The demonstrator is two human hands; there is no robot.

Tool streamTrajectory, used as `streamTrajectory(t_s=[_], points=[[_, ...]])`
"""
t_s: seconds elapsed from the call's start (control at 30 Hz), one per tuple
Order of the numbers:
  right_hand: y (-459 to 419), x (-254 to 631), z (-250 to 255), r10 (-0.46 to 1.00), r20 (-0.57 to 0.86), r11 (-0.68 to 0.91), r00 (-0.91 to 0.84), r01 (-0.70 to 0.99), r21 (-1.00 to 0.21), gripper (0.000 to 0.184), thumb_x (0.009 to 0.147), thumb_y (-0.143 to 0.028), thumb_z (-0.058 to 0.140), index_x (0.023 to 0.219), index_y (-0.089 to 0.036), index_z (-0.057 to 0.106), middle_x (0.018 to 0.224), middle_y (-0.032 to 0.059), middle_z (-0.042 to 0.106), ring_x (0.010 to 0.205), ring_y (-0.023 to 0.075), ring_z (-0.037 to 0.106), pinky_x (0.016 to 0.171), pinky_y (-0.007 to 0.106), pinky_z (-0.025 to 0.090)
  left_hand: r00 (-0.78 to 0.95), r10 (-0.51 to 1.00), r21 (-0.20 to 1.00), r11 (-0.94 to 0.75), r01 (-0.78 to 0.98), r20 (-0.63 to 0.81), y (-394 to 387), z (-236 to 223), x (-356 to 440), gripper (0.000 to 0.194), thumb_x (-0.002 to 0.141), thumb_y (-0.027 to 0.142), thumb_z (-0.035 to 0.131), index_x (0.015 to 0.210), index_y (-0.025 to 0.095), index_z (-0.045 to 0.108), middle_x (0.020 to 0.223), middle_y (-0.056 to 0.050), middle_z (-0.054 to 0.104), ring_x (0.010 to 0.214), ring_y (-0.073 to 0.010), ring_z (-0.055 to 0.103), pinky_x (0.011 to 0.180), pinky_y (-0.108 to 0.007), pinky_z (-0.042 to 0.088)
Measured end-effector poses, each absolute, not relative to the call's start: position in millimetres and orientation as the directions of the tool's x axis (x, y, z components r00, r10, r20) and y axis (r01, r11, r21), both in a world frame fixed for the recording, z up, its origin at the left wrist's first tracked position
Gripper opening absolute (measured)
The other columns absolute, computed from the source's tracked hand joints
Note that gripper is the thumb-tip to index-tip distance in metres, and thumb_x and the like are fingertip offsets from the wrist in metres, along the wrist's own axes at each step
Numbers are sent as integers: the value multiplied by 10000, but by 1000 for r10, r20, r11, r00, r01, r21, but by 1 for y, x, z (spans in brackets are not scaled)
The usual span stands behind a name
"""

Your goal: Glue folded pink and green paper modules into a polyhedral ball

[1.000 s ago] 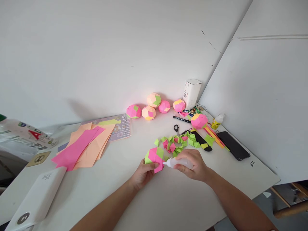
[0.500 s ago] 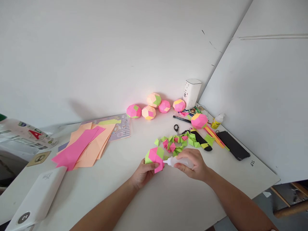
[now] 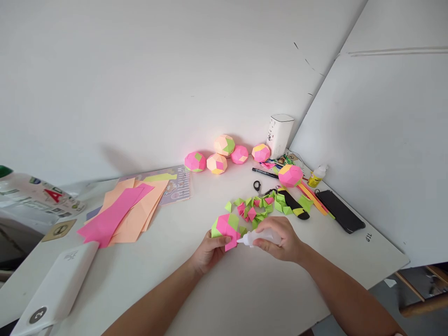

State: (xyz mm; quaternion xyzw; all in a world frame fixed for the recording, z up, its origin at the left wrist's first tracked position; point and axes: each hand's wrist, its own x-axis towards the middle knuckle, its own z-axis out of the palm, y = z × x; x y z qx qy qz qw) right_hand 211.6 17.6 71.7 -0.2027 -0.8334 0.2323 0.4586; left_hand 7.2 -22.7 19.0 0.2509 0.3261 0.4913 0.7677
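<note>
My left hand (image 3: 207, 252) grips a partly built pink and green folded-paper ball (image 3: 227, 226), thumb across its lower front. In my right hand (image 3: 283, 240) is a translucent white glue bottle (image 3: 265, 237), tilted sideways with its nozzle pointing left. The nozzle tip meets or nearly meets the pink edge of the paper ball; I cannot tell which. Just beyond both hands lies a loose heap of small folded green and pink paper pieces (image 3: 252, 211).
Finished paper balls (image 3: 217, 164) stand along the back wall, with another ball (image 3: 290, 176) at the right. A black phone (image 3: 340, 211), a yellow-labelled bottle (image 3: 317, 176) and a marker (image 3: 265, 172) lie right. Paper sheets (image 3: 139, 212) and a white power bank (image 3: 58, 284) sit left.
The glue nozzle has dropped slightly along the pink paper edge. My left hand and the paper ball have barely moved.
</note>
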Motion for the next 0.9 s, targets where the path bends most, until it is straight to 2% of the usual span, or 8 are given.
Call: streamTrajectory(t_s=[0.13, 0.3, 0.4, 0.63, 0.9], points=[[19, 212, 72, 568, 658, 798, -494, 133, -588, 137, 798, -337, 624, 832, -213, 576, 611, -13, 613, 488, 117, 524, 472, 232, 404, 287, 921, 702, 387, -598, -263, -22, 20, 7, 277, 644, 149, 724, 916, 120, 681, 848, -98, 714, 815, -242, 657, 787, -349, 493], [20, 212, 72, 577, 686, 803, -444, 156, -575, 130, 788, -327, 630, 838, -216, 583, 633, -2, 630, 522, 134, 562, 502, 245, 428, 273, 924, 710, 380, -593, -267, -22, 22, 7, 229, 607, 137, 733, 829, 117, 681, 725, -72, 688, 747, -216, 640, 726, -315, 489], [20, 212, 72, 577, 692, 804, -434, 156, -573, 121, 782, -309, 634, 836, -212, 586, 631, -2, 628, 515, 130, 554, 489, 240, 419, 292, 918, 707, 395, -587, -270, -22, 22, 7, 247, 611, 156, 729, 849, 122, 676, 684, -68, 679, 752, -234, 643, 710, -328, 489], [20, 212, 72, 581, 681, 798, -445, 150, -583, 124, 781, -308, 632, 833, -207, 582, 637, -1, 627, 514, 126, 546, 487, 240, 416, 292, 920, 705, 388, -593, -261, -23, 22, 7, 213, 625, 155, 721, 831, 118, 678, 745, -87, 700, 850, -271, 653, 805, -376, 487], [19, 213, 70, 584, 649, 785, -487, 138, -603, 133, 778, -328, 623, 827, -216, 571, 605, -11, 606, 468, 119, 502, 453, 238, 389, 308, 910, 688, 412, -597, -278, -24, 26, 9, 219, 627, 171, 717, 836, 116, 680, 817, -116, 715, 880, -299, 653, 797, -399, 494]])
